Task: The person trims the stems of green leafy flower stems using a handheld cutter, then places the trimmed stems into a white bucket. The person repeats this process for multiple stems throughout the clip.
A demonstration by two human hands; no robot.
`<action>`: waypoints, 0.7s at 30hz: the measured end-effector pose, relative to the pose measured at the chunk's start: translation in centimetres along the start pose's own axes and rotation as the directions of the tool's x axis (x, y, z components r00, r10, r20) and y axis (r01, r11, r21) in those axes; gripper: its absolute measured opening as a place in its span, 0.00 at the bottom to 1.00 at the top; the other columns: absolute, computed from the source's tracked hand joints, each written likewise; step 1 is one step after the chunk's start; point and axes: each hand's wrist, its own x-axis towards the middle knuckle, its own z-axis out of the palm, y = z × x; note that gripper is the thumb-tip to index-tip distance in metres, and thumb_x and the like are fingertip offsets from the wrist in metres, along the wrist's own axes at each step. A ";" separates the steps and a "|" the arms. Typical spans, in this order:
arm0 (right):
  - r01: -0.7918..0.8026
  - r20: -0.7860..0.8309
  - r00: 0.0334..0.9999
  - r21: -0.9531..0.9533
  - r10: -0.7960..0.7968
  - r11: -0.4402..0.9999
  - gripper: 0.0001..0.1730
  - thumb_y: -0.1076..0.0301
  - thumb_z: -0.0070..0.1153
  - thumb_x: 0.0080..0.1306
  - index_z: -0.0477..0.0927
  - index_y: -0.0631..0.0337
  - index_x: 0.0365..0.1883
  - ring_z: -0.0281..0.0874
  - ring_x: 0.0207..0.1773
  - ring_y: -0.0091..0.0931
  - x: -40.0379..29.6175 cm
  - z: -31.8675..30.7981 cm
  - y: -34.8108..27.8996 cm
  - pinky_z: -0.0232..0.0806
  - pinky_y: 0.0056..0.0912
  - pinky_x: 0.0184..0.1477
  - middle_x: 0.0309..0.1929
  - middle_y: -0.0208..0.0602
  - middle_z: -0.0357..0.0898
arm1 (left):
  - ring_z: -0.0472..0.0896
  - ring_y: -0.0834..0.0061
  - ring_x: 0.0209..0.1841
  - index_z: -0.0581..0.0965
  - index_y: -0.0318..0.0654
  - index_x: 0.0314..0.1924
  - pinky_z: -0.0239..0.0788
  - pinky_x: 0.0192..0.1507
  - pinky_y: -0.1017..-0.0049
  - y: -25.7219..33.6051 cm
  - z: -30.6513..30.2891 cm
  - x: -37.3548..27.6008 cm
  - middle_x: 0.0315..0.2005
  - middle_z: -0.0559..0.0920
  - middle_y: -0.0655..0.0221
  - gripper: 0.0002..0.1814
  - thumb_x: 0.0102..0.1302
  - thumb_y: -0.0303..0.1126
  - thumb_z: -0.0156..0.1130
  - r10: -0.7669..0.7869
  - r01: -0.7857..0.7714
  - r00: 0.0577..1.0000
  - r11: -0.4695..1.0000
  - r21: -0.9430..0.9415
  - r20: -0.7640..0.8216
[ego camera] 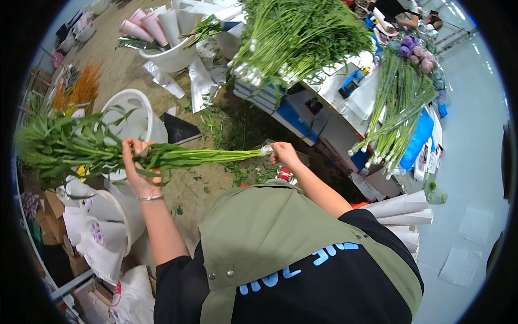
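A long bunch of green leafy stems (194, 157) lies level across my front, its feathery heads out to the left. My left hand (141, 164) supports it from beneath around the leafy middle, fingers curled up past the far side. At the cut ends, a clear plastic wrap (266, 151) covers the stem tips. My right hand (283, 154) pinches this wrap between thumb and fingers. Leaves hide part of the left palm.
More bunches with wrapped ends (295, 40) are piled on the workbench (323, 83); others (398, 109) lie at its right. White buckets (156, 125) stand to the left. Leaf scraps (214, 125) litter the floor. Another person (398, 12) is at the far right.
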 end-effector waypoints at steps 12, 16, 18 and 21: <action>0.267 0.128 0.963 -0.576 -0.238 0.772 0.16 0.65 0.44 0.64 0.78 0.63 0.43 0.78 0.28 0.36 -1.6 5.7 -4.2 0.70 0.37 0.33 0.27 0.44 0.79 | 0.66 0.83 0.27 0.70 0.43 0.35 0.66 0.47 0.74 -7.2 3.7 -0.8 0.21 0.65 0.78 0.11 0.69 0.42 0.50 -0.065 0.055 0.997 0.983 0.177 0.049; 0.115 0.215 0.974 -0.199 -0.071 0.973 0.15 0.67 0.41 0.68 0.77 0.67 0.43 0.67 0.15 0.21 -3.5 9.1 -12.3 0.62 0.26 0.18 0.16 0.30 0.70 | 0.74 0.81 0.43 0.75 0.37 0.46 0.61 0.54 0.79 -12.8 2.3 -1.7 0.39 0.78 0.72 0.17 0.66 0.43 0.55 -0.267 0.193 0.956 0.883 0.428 0.119; 0.188 0.191 0.969 -0.165 -0.156 0.968 0.14 0.68 0.41 0.67 0.77 0.67 0.40 0.67 0.15 0.21 -4.1 9.8 -15.7 0.60 0.26 0.17 0.16 0.31 0.69 | 0.71 0.78 0.53 0.70 0.40 0.55 0.59 0.57 0.76 -13.4 2.4 -1.1 0.48 0.76 0.70 0.21 0.62 0.33 0.59 -0.225 -0.072 0.893 0.783 0.617 0.390; 0.238 0.152 0.964 -0.111 -0.220 0.965 0.13 0.71 0.39 0.65 0.74 0.67 0.27 0.64 0.14 0.23 -3.8 9.3 -19.6 0.57 0.27 0.16 0.15 0.33 0.69 | 0.58 0.73 0.64 0.56 0.41 0.65 0.48 0.65 0.66 -12.6 2.8 -1.1 0.64 0.59 0.69 0.37 0.58 0.30 0.63 -0.328 0.003 0.863 0.764 0.645 0.384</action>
